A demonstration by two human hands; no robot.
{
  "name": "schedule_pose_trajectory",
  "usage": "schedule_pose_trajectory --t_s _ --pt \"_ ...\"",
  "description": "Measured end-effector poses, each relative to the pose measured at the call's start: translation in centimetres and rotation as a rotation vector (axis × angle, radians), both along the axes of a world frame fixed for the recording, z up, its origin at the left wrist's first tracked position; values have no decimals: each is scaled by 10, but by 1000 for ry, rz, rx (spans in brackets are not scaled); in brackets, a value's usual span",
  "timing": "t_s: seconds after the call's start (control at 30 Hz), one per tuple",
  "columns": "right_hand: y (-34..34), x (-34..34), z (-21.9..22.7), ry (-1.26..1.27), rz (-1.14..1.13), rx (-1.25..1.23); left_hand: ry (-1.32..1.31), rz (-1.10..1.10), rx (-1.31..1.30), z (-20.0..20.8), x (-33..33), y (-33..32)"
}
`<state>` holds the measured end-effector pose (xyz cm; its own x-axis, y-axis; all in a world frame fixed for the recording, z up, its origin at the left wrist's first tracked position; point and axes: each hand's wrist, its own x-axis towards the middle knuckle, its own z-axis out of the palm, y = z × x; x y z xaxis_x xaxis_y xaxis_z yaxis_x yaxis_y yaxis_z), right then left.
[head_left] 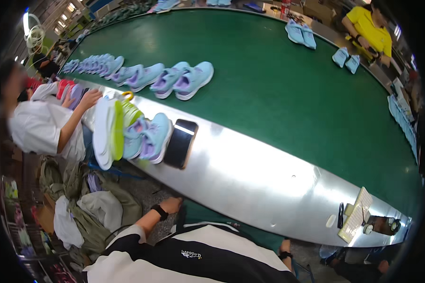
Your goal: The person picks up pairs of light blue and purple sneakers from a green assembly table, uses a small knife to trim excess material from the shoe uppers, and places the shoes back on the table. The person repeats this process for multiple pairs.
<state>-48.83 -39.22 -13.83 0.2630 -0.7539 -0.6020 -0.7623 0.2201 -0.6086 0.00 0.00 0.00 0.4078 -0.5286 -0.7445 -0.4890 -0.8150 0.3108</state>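
My left hand (171,205) hangs below the near edge of the metal ledge (250,188), its fingers curled, with nothing visible in it. My right hand (286,246) is low beside my body, its fingers too small and hidden to read. Neither hand touches the shoes. On the ledge, nearest my left hand, lies a dark smartphone (181,144). Left of it stands a pair of light blue sneakers with lilac lining (157,137). Next to them, a lime-green shoe (130,112) and white shoe soles (103,134) are bunched at the ledge's edge.
A row of light blue sneakers (193,80) stands on the green conveyor belt (269,94). At left, a person in white (47,122) reaches to the ledge; across sits a person in yellow (370,30). A yellowish pad (356,217) and black tweezers (341,215) lie at right.
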Motion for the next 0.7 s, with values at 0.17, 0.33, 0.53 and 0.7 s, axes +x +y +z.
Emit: schedule_pose_trajectory --t_s 0.17,0.33,0.53,0.7 --pt "9 -19 40 -280 -240 -84 349 -80 -588 193 21 -45" --pt "52 2 82 -62 172 -90 -184 101 -993 230 122 -111" --pt "49 53 179 -223 263 -56 -906 180 -273 172 264 -167" --pt "32 107 316 -270 497 130 -882 166 -115 153 299 -191"
